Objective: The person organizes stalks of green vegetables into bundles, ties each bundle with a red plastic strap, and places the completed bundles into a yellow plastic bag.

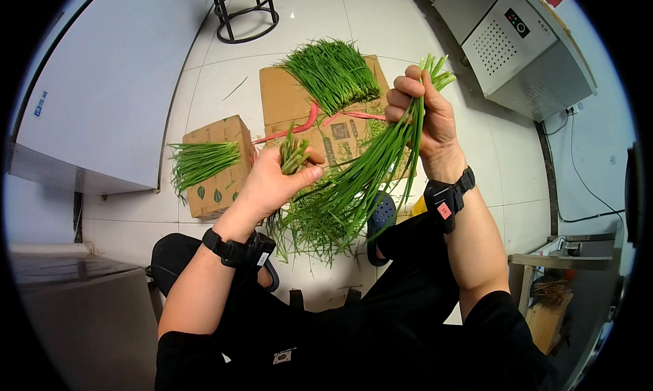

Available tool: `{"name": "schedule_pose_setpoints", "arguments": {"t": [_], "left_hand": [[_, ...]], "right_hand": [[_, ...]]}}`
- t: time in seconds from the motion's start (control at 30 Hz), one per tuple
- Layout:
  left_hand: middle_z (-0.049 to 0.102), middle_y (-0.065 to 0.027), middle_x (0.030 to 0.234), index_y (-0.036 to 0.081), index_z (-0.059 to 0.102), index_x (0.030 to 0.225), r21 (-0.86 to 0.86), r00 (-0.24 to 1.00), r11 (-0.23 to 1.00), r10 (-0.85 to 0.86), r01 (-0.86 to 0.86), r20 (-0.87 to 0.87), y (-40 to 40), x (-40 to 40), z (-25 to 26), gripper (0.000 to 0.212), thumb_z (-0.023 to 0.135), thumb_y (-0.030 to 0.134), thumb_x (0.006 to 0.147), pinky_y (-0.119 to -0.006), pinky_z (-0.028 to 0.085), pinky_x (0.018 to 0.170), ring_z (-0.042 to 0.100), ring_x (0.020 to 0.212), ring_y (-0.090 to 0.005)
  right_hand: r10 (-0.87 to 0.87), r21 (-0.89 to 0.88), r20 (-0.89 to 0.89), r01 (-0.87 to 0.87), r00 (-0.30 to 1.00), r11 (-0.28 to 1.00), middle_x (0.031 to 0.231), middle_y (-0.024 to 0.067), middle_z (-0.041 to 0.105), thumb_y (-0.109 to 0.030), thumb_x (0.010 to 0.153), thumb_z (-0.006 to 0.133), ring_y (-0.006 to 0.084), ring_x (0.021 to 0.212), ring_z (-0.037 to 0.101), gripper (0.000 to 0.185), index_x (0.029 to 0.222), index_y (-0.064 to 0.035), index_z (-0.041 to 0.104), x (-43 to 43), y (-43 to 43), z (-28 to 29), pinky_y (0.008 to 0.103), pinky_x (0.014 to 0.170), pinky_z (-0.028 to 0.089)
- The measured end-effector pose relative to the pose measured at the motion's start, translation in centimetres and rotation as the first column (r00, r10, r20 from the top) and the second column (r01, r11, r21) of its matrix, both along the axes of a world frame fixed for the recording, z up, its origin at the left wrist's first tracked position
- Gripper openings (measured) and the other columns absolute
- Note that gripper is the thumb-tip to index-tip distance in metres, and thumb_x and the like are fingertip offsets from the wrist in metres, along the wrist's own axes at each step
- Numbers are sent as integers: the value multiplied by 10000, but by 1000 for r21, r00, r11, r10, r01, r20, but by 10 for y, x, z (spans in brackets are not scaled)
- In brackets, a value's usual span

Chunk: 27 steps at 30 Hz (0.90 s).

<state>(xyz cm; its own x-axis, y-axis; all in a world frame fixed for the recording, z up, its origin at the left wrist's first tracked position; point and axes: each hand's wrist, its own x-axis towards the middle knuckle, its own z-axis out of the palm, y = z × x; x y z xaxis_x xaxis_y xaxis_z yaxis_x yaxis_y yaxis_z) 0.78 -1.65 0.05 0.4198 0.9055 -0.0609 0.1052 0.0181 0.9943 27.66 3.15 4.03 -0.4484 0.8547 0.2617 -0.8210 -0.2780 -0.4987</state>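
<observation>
My right hand (426,110) is raised and grips a bunch of green garlic chives (382,151) near the pale cut ends, the leaves hanging down to the left. In my left hand (278,179) is a smaller clump of stems (294,154), their ends poking up above the thumb; its lower part is hidden by the hand. Beneath both hands lies a loose heap of chive leaves and trimmings (321,228). A large chive pile (334,77) rests on a flattened cardboard sheet (283,98). To the left, a neat smaller bundle (206,161) lies on a cardboard box (224,189).
Red tape (301,126) runs across the cardboard. My feet wear dark clogs (382,220) beside the heap. A black stool (245,13) stands beyond, a large white appliance (107,85) at left, and a metal-cased unit (510,44) at right. A shelf (566,261) is at lower right.
</observation>
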Motion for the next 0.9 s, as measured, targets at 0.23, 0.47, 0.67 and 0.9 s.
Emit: {"name": "schedule_pose_setpoints", "arguments": {"t": [0.23, 0.47, 0.67, 0.9], "left_hand": [[655, -34, 886, 2, 669, 942, 201, 1000, 979, 11, -14, 14, -3, 2, 3, 198, 739, 142, 820, -250, 478, 732, 585, 792, -103], [622, -61, 745, 15, 689, 893, 470, 998, 881, -67, 61, -4, -12, 9, 20, 136, 737, 115, 814, -268, 442, 582, 576, 654, -134], [633, -68, 746, 14, 689, 896, 457, 994, 885, -43, 86, -105, -20, 21, 10, 136, 742, 62, 780, -270, 454, 595, 587, 656, -144], [667, -85, 783, 18, 701, 910, 361, 975, 932, 112, -37, -190, -17, 25, -1, 128, 726, 68, 795, -278, 499, 675, 640, 723, -153]], "right_hand": [[-147, -176, 133, 169, 980, 970, 832, -34, 558, -248, 987, 534, 58, 609, 424, 153, 1038, -105, 548, -10, 1, -4, 220, 585, 396], [-365, -216, 461, 501, 809, 838, 858, 9, 608, -252, 969, 574, 84, 642, 493, 215, 1056, -56, 582, -29, 0, -18, 257, 610, 444], [-385, -269, 565, 604, 730, 750, 846, 30, 595, -239, 983, 545, 120, 649, 496, 209, 1057, -45, 569, -50, -6, -20, 314, 617, 459], [-384, -347, 556, 626, 737, 698, 817, 44, 574, -213, 988, 522, 142, 653, 491, 173, 1029, -48, 557, -53, -9, -19, 349, 620, 484]]}}
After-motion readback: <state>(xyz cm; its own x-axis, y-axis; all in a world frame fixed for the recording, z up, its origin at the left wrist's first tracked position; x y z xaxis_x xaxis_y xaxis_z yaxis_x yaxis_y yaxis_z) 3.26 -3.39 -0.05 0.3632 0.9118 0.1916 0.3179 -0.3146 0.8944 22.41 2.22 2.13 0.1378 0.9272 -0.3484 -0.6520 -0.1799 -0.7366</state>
